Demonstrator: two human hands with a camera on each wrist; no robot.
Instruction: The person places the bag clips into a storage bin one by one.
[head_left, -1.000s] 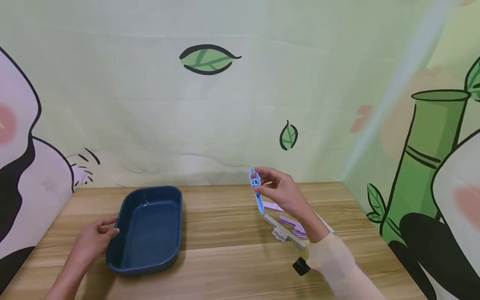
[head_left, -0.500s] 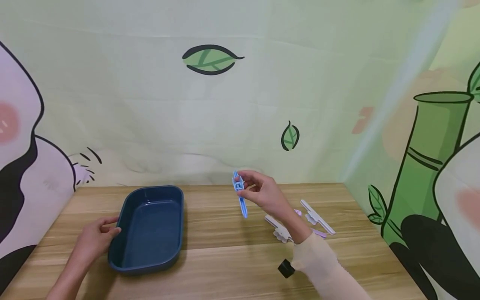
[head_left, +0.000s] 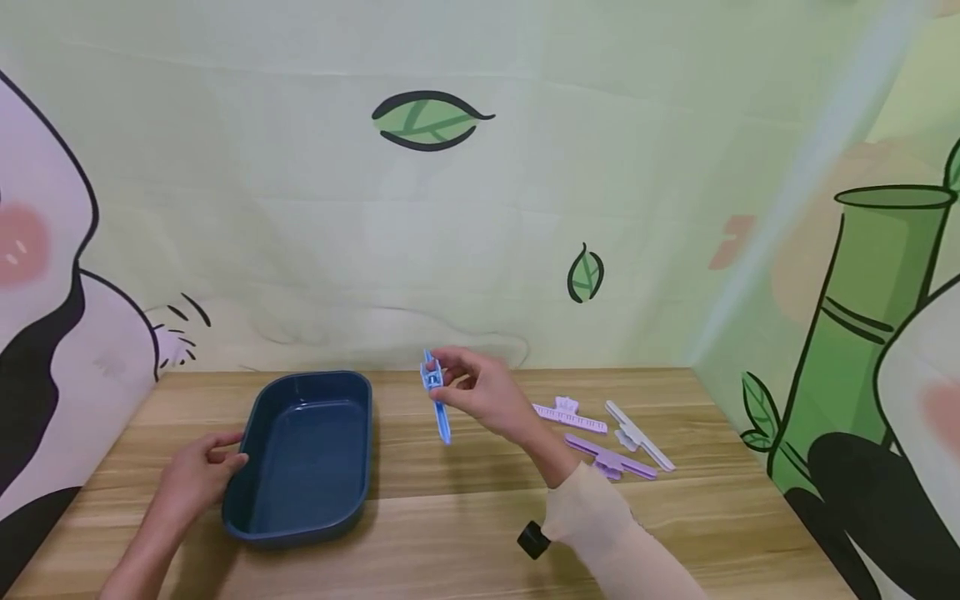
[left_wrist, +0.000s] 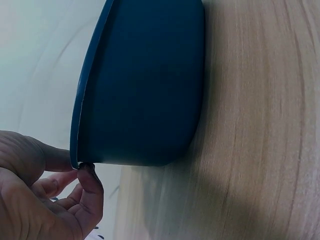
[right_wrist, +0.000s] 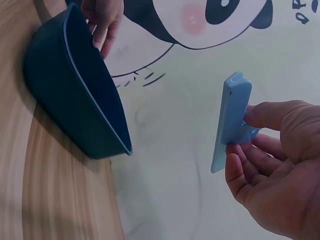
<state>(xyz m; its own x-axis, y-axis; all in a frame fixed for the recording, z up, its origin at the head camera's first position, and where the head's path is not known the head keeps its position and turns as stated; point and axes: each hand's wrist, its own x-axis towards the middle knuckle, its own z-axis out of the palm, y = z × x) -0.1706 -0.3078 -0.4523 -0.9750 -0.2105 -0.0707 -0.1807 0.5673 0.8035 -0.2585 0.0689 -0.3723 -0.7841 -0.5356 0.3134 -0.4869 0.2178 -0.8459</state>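
My right hand [head_left: 483,392] holds a light blue bag clip [head_left: 442,423] up over the table, pinched by its handle between thumb and fingers. In the right wrist view the long bar of the clip [right_wrist: 233,110] stands nearly upright, and the fingers curl behind it. To its left is a dark blue rectangular tub [head_left: 307,475] with rounded corners and a bare inside. My left hand [head_left: 197,477] grips the tub's left rim; the left wrist view shows thumb and fingers pinching the rim's edge [left_wrist: 76,120]. The blue clip is to the right of the tub, apart from it.
On the wooden table [head_left: 465,542], right of my right hand, lie a pink clip with ruler marks [head_left: 573,417], a white clip [head_left: 641,435] and a purple clip [head_left: 611,458]. A grey clip seen earlier is hidden behind the right forearm. A printed cloth [head_left: 300,208] rises behind the table.
My right hand has carried the blue bag clip leftward, closer to the tub, uncovering the pink, white and purple clips. My left hand keeps its grip on the rim.
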